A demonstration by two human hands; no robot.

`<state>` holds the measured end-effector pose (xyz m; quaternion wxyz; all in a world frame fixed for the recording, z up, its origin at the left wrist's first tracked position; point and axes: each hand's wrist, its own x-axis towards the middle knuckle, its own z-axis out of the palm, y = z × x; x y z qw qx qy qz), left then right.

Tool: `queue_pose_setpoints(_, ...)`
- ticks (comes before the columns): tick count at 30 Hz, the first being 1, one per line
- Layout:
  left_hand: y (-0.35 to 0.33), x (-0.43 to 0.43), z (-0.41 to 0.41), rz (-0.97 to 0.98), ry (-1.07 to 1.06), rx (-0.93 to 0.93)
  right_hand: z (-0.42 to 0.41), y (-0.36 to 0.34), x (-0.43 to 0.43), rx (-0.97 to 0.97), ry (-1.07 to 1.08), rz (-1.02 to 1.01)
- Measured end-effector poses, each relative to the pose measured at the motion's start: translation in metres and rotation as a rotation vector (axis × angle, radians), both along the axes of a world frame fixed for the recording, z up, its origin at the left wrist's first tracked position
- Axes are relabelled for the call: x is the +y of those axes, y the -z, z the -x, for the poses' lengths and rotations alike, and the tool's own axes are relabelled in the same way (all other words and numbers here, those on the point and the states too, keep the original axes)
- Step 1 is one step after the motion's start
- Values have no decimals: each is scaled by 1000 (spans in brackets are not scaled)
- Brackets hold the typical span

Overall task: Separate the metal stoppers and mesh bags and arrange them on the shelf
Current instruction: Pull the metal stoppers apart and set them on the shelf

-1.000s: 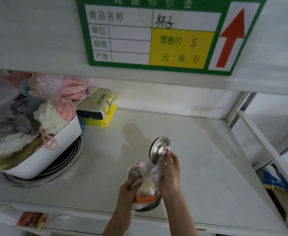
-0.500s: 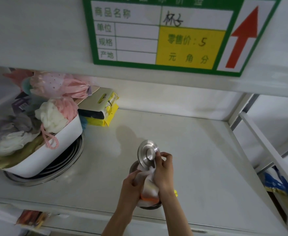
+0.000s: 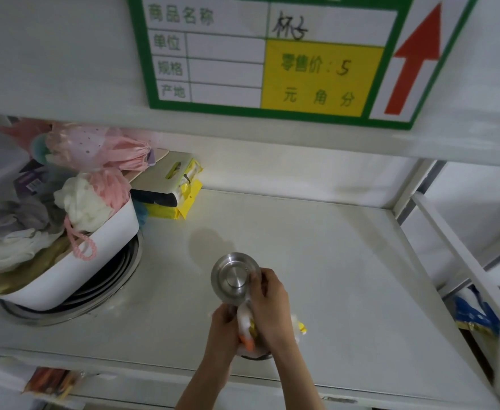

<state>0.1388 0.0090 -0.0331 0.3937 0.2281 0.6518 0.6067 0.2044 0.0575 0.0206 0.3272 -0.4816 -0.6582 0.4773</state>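
Since the earlier frames the metal stopper (image 3: 235,275) has turned from edge-on to face-on: its round disc now shows full, with the raised centre knob toward my view, and it sits lower and nearer my wrists than before. I judge this to mean the stopper is nearly free of the mesh bag (image 3: 245,321) and the pulling-apart step is close to done; neither item is yet laid down.

My right hand (image 3: 269,306) has its fingers curled round the right edge of the stopper, holding it just above the shelf (image 3: 346,261). My left hand (image 3: 223,324) is closed on the bag, bunched below the stopper between both palms. A second metal rim shows beneath my hands at the near edge; whether it is another stopper I cannot tell.

Materials: the stopper is brushed steel, rigid, circular, stepped in concentric rings. The bag is thin pale netting, limp and crumpled, with orange and yellow parts showing. The shelf is smooth white board.

At far left a white tub (image 3: 74,270) heaped with soft pink and white mesh items rests on stacked metal rings (image 3: 118,279); yellow packets (image 3: 180,187) lie behind it.
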Motion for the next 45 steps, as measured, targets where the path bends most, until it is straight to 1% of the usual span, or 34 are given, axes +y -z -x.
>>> queue_pose_setpoints(5, -7, -1, 2, -47, 13, 48, -2, -3, 4, -174, -17, -143)
queue_pose_setpoints(8, -7, -2, 3, -75, 100, 2, -8, -12, 0, -264, -129, -294)
queue_pose_setpoints(11, -9, -2, 0, -66, 146, 88, -12, -15, 0, -342, -236, -404)
queue_pose_setpoints(14, -13, -6, -1, -49, 161, 25, -14, -15, 1, -355, -317, -457)
queue_pose_setpoints(16, -14, -6, -3, -18, 193, 31, -15, -15, -3, -365, -338, -438)
queue_pose_setpoints(19, -8, -3, 4, -2, 206, 302, -15, -11, -5, -347, -305, -424)
queue_pose_setpoints(21, -3, 0, 8, 21, 221, 420, -13, -9, -2, -318, -267, -393)
queue_pose_setpoints(22, -3, 1, 9, 21, 223, 443, -12, -8, 0, -314, -257, -370)
queue_pose_setpoints(25, -3, 2, 6, -22, 217, 395, -11, -7, 9, -326, -245, -308)
queue_pose_setpoints(27, -6, 4, 9, -4, 200, 312, -8, -5, 17, -384, -234, -330)
queue_pose_setpoints(29, -3, 5, 15, -9, 153, 265, -4, -1, 30, -411, -153, -304)
queue_pose_setpoints(31, 1, 2, 25, 27, 99, 271, 3, 5, 46, -451, -70, -249)
queue_pose_setpoints(33, 5, -1, 34, 65, 50, 298, 11, 14, 62, -533, -57, -224)
queue_pose_setpoints(36, 2, -5, 45, 99, 64, 335, 23, 25, 80, -605, -51, -210)
queue_pose_setpoints(39, 5, -9, 55, 105, 42, 374, 34, 41, 95, -616, -21, -202)
queue_pose_setpoints(41, 7, -11, 61, 109, 26, 350, 39, 51, 104, -649, -4, -222)
queue_pose_setpoints(43, 9, -13, 64, 108, 15, 274, 44, 60, 109, -666, -23, -252)
queue_pose_setpoints(45, 10, -15, 65, 105, 23, 235, 49, 66, 115, -704, -20, -269)
